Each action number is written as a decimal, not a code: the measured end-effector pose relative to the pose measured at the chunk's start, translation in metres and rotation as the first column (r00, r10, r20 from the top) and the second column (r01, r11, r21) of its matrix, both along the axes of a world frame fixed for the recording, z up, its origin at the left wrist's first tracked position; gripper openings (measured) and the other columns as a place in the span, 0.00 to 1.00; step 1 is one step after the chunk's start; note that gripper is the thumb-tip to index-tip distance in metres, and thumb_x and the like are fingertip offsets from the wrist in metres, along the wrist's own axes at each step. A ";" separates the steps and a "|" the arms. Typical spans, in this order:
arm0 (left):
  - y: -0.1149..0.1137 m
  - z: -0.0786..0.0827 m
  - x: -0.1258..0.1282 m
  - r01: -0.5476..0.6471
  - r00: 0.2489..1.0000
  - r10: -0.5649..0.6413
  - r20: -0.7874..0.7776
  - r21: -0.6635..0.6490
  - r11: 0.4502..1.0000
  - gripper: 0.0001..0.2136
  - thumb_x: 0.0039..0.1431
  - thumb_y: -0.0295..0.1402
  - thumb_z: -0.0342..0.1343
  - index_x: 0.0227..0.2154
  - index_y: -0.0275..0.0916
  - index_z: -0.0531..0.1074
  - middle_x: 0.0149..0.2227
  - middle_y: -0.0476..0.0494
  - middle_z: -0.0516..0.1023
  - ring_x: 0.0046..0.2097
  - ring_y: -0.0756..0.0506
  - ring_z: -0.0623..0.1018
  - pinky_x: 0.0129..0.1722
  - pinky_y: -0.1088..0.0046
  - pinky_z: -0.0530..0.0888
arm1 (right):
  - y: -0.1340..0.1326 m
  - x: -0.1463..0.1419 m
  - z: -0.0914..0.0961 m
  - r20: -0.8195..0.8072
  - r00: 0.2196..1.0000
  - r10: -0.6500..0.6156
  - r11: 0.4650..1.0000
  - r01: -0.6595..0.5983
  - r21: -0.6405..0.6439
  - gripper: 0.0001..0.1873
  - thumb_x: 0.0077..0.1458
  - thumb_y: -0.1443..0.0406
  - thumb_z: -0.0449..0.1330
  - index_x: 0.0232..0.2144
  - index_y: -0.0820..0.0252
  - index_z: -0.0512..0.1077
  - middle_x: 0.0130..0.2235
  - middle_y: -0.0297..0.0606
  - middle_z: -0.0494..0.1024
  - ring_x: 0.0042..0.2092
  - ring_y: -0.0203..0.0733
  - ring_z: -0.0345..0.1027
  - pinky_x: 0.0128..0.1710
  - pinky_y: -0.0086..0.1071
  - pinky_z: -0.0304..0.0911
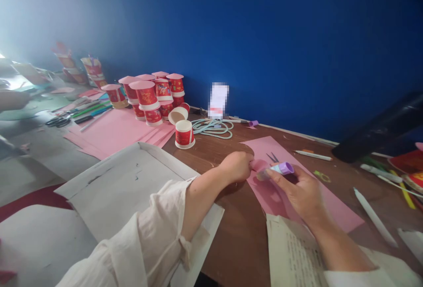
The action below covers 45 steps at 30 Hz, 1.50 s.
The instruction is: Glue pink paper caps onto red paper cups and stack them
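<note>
My right hand (304,192) is wrapped around a glue stick (281,168) with a purple end and a clear tip pointing left. Close to that tip, my left hand (236,167) is closed, its fingers pinching a small piece of pink paper (260,164). Both hands are over a large pink sheet (330,205) on the brown table. Two dark pointed blades (272,157), apparently of scissors, show on the sheet beyond the glue stick. A red paper cup (184,134) stands upside down or upright, I cannot tell, beyond my left forearm.
Stacked red cups with pink paper tops (144,94) stand against the blue wall. Pink sheets (115,128), a coiled pale cable (213,128) and an open white box lid (132,181) lie left. Markers (375,216) and a written page (297,252) lie right. Another person's hand (13,100) is far left.
</note>
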State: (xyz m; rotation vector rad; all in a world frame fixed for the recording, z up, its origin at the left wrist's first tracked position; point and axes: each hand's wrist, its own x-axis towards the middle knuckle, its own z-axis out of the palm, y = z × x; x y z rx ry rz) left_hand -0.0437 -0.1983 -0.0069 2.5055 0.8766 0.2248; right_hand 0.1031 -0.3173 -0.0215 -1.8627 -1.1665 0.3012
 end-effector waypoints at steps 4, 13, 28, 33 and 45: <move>0.001 -0.001 0.001 0.004 1.000 -0.004 0.002 0.015 1.000 0.08 0.57 0.28 0.49 0.31 0.37 0.74 0.36 0.40 0.78 0.37 0.45 0.76 0.35 0.73 0.68 | 0.007 0.001 -0.009 0.127 0.992 -0.013 1.000 0.010 0.025 0.22 0.47 0.46 0.64 0.33 0.56 0.76 0.34 0.38 0.78 0.36 0.48 0.71 0.36 0.37 0.62; 0.004 -0.006 0.002 0.030 1.000 -0.030 0.002 0.044 0.999 0.07 0.56 0.29 0.51 0.32 0.36 0.74 0.37 0.39 0.79 0.38 0.43 0.77 0.36 0.71 0.69 | 0.019 0.002 -0.017 0.336 0.936 0.103 0.989 -0.132 0.066 0.17 0.52 0.48 0.62 0.31 0.55 0.74 0.33 0.37 0.74 0.36 0.46 0.68 0.37 0.35 0.61; 0.005 -0.009 0.005 0.022 1.000 -0.022 0.004 0.006 1.000 0.09 0.57 0.30 0.51 0.35 0.37 0.76 0.39 0.38 0.79 0.40 0.42 0.77 0.39 0.71 0.70 | 0.021 -0.011 0.003 0.291 0.935 0.203 0.974 -0.163 -0.156 0.18 0.56 0.49 0.58 0.36 0.54 0.76 0.35 0.38 0.77 0.36 0.46 0.71 0.32 0.34 0.60; 0.005 -0.007 0.003 0.033 0.999 -0.033 0.008 0.001 0.999 0.07 0.53 0.27 0.52 0.30 0.36 0.75 0.34 0.40 0.79 0.36 0.43 0.76 0.36 0.71 0.69 | 0.020 -0.011 0.007 0.312 0.928 0.205 0.972 -0.155 -0.179 0.18 0.55 0.49 0.58 0.35 0.55 0.75 0.34 0.39 0.77 0.36 0.49 0.72 0.33 0.35 0.60; 0.005 -0.006 0.002 0.044 0.999 -0.044 0.024 0.001 0.999 0.08 0.55 0.26 0.49 0.29 0.37 0.74 0.35 0.43 0.78 0.36 0.45 0.75 0.36 0.72 0.68 | 0.008 -0.014 0.012 0.291 0.914 0.284 0.948 -0.221 -0.230 0.17 0.55 0.50 0.59 0.38 0.54 0.76 0.38 0.38 0.80 0.39 0.48 0.73 0.36 0.35 0.63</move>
